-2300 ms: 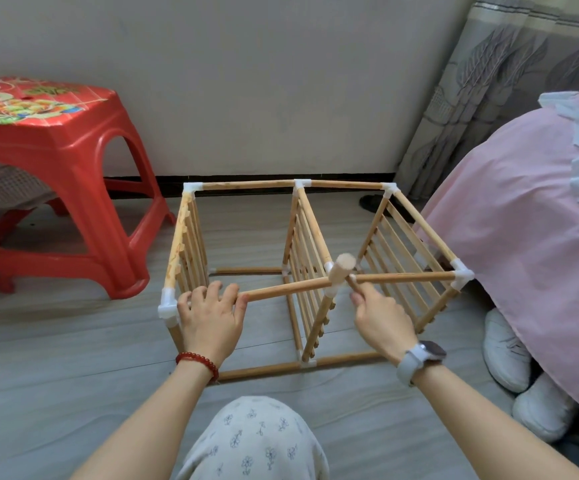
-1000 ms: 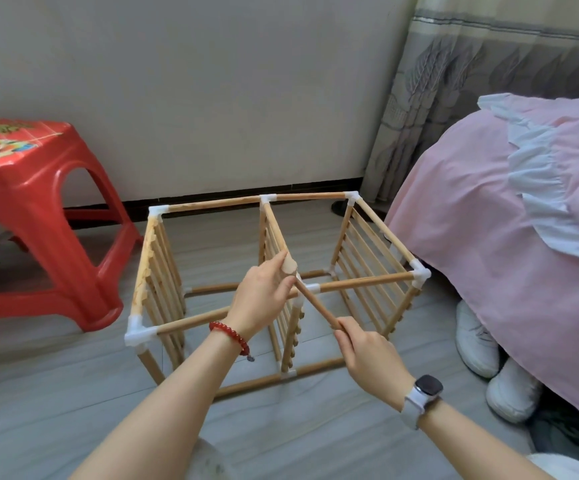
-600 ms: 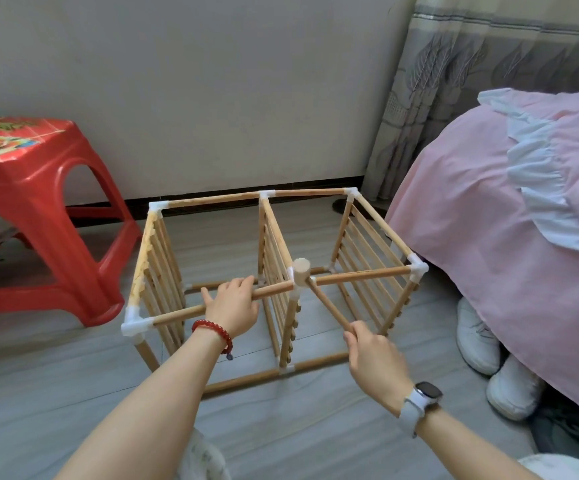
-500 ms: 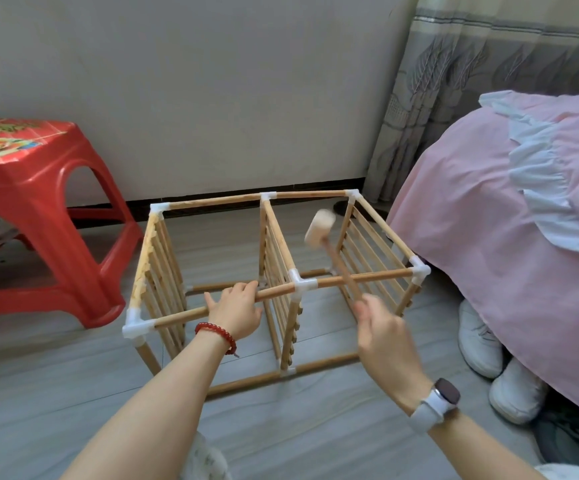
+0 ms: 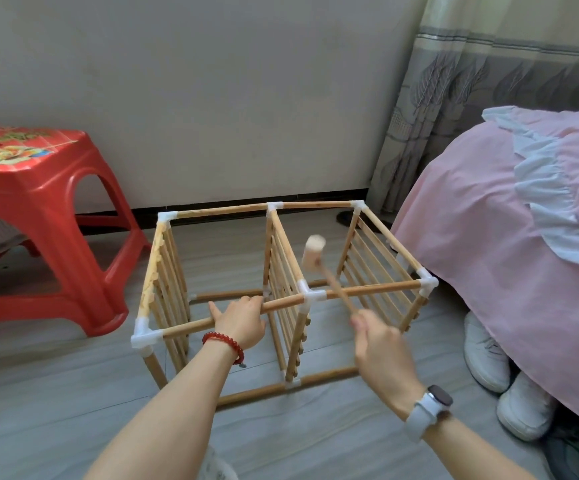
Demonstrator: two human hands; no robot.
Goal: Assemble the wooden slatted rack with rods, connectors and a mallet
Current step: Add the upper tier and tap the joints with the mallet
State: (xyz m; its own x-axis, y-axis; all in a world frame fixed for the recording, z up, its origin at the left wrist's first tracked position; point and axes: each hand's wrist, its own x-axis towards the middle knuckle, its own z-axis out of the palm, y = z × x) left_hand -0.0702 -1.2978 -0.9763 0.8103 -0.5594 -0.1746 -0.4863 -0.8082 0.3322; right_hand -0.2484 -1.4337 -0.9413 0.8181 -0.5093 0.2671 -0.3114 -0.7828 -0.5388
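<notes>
No readable writing anywhere I look; print on red plastic stool, left of frame, too blurred to read. Light wooden slatted rack with white corner connectors stands on floor, frame centre. My left hand wraps its near top rod. My right hand, motion-blurred, holds small wooden mallet by handle, head raised above middle white connector. White shoes half hidden under pink bed cover, lower right.

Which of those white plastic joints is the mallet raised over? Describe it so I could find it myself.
Start at the wooden rack on the floor beside the pink bed. Follow its near top rod to the middle connector, just right of the left hand. Unlike the corner joints, it sits mid-rail atop the centre slatted panel.
</notes>
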